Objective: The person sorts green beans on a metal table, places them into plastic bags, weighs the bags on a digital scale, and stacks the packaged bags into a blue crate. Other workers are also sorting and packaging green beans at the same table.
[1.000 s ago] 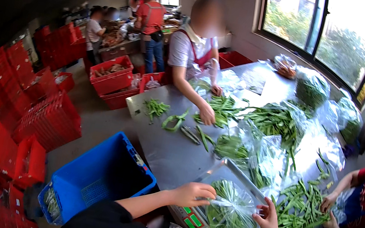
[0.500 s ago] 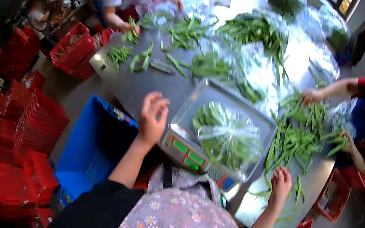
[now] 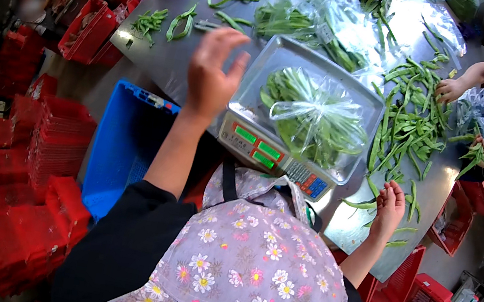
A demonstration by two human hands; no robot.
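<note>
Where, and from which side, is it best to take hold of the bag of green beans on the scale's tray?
I would pinch the bag at its gathered neck, coming from above. The clear plastic bunches together there on the upper side, uncovered, while the raised rim of the tray surrounds the bag and would probably hinder a low approach.

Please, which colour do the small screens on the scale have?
The screens are green, seen best in the head view.
</note>
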